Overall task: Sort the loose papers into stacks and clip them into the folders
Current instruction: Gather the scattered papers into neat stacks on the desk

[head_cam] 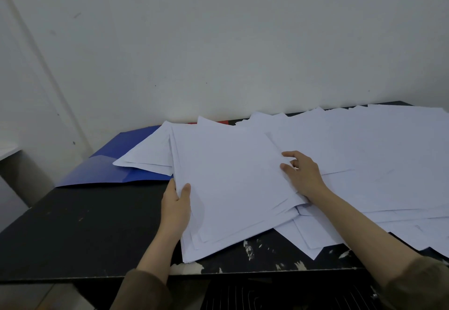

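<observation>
A rough stack of white papers (230,183) lies tilted in the middle of the black table. My left hand (176,207) grips its left edge, thumb on top and fingers underneath. At the stack's right edge, my right hand (302,173) rests with its fingers curled round the top sheets. A wide spread of loose white sheets (376,154) covers the right half of the table. An open blue folder (116,164) lies at the back left with a few sheets (150,154) resting on it. A strip of a red folder (222,122) peeks out behind the papers.
The black table (85,232) has a scuffed front edge with white chips. A white wall stands right behind it. A pale ledge (9,150) sits at the far left, beyond the table. A dark grille (243,295) shows below the front edge.
</observation>
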